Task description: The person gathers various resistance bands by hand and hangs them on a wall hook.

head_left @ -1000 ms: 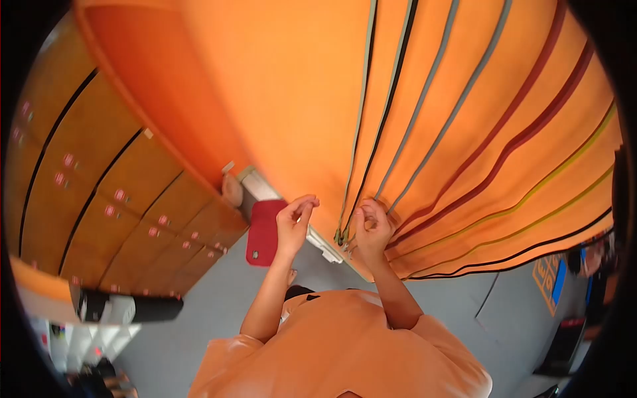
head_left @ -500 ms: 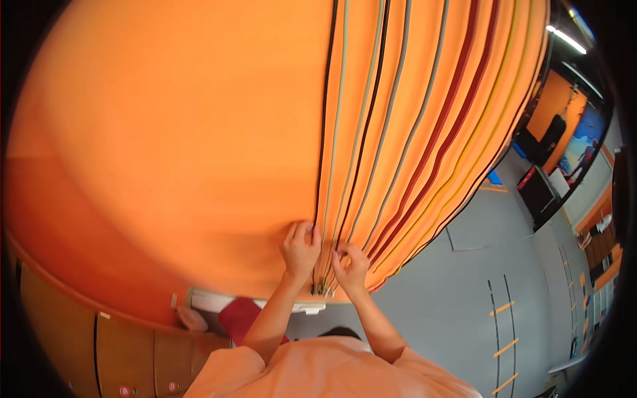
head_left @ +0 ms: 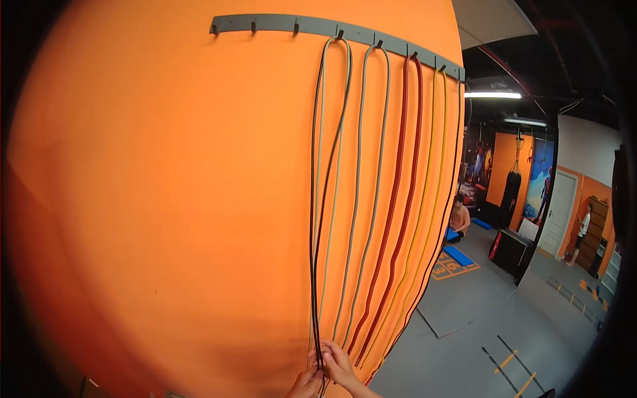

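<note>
Left hand (head_left: 306,384), right hand (head_left: 339,366): closed round black cord (head_left: 312,199), low | Cord's top already hung mid-rail (head_left: 279,24)

A grey hook rail (head_left: 275,24) on the orange wall (head_left: 186,166) carries black, grey, red and yellow cords (head_left: 402,126).

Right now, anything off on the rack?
Mild oddity: the black band shares a hook with the pale green band, one strand slanting across it; grey and red bands each hang alone. No damage visible.
</note>
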Demonstrator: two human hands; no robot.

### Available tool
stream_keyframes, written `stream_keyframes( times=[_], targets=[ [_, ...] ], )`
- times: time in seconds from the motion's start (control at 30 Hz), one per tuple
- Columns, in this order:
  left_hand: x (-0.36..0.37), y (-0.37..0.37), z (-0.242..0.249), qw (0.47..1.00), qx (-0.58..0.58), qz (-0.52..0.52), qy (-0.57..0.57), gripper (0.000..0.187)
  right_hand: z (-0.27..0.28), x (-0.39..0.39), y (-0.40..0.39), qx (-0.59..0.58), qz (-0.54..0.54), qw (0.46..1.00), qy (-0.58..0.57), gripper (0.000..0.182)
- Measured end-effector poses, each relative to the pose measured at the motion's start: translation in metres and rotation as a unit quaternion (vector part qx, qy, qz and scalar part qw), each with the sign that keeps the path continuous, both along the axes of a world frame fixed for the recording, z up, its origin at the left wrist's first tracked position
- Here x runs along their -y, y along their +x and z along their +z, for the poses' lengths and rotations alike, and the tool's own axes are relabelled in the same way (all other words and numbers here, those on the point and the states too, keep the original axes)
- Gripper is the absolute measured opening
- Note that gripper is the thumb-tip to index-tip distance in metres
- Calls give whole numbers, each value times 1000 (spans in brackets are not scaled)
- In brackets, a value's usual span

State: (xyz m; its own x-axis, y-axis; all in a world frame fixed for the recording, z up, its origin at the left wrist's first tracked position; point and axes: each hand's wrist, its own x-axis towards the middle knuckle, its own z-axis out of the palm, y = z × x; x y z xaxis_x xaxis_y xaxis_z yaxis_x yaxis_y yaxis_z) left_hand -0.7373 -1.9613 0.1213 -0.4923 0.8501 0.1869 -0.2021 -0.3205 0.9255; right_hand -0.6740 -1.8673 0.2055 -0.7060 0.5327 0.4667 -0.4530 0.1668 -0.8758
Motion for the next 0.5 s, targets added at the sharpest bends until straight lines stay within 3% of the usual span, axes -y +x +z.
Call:
stream_keyframes(
  times=[0.03,0.07,0.1,0.17,0.3,0.4,0.47,0.5],
  targets=[
    [12,11,40,996,76,-36,-2,24,13,0,2,8,47,997,-57,50],
    [19,17,62,986,151,-71,-5,24,18,-10,-3,16,66,998,-12,57],
    [9,8,36,986,148,-71,-2,24,31,-17,-9,2,78,997,6,56],
    [-19,-18,-36,993,-97,29,-54,25,79,-26,-16,-29,98,995,22,53],
    [-17,-7,-6,995,-80,53,-25,26,209,-44,-47,-129,76,989,-5,37],
    [-18,-10,-4,980,-182,65,-51,28,297,-54,-63,-157,100,982,23,24],
    [-27,-7,-17,959,-229,160,38,28,345,-54,-69,-190,99,976,36,22],
    [-22,-5,-14,959,-229,161,39,28,362,-55,-69,-208,99,972,49,22]
  ],
)
